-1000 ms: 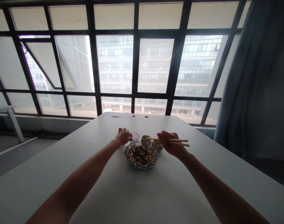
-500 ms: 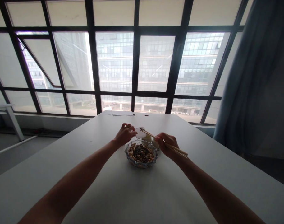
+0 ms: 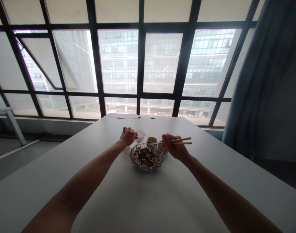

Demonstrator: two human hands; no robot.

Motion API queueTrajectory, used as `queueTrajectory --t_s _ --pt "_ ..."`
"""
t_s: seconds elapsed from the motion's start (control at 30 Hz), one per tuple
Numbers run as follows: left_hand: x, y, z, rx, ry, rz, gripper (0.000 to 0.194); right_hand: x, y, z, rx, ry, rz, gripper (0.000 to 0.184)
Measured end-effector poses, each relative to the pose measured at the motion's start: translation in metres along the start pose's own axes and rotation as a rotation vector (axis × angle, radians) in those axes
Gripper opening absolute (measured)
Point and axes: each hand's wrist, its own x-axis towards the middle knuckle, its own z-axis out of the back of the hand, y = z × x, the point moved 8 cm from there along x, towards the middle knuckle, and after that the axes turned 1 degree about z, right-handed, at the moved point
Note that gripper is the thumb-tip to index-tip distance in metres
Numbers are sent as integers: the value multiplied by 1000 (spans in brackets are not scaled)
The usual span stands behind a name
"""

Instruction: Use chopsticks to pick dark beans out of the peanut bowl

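My left hand [image 3: 128,136] pinches a small translucent plastic lid [image 3: 140,136] behind the bowl, tilted up off the table. Partly hidden below that hand is a pale, see-through object [image 3: 127,148], too covered to name. My right hand [image 3: 173,145] grips a pair of wooden chopsticks [image 3: 182,141], their thin ends pointing left over the bowl's far rim. A scalloped glass bowl [image 3: 138,167] holds a mix of nuts and dark seeds [image 3: 148,157]. Behind it stands a small yellowish cup [image 3: 152,140], and a second cup [image 3: 162,148] is half covered by my right hand.
The white table [image 3: 109,200] runs away toward a wall of dark-framed windows [image 3: 141,64]. Papers [image 3: 123,116] lie at its far edge. A blue curtain [image 3: 250,84] hangs at the right, and another white table [image 3: 9,111] stands at the left.
My left hand has moved left with the lid, away from the chopsticks. The chopsticks have swung down from pointing up at the lid to lying nearly level over the bowl's rim.
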Motion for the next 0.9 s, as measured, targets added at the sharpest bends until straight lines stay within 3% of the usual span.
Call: queueTrajectory --t_s 0.17,0.33,0.47,0.63,0.73,0.9 --pt "3 5 -14 -21 50 34 17 -1 -21 -2 142 37 -257 70" --pt "-4 3 -12 -47 61 59 19 -4 -31 -15 164 206 -396 73" --pt "-21 -2 5 -71 -32 60 30 -6 -33 -25 152 263 -357 68" --pt "-55 -4 20 -183 -224 -7 35 -3 -29 -25 89 213 -207 60" --pt "-74 -1 13 -260 -242 -15 38 -2 -28 -22 93 174 -189 56" --pt "-92 7 -15 -413 -153 93 44 -3 -34 -18 92 155 -221 51"
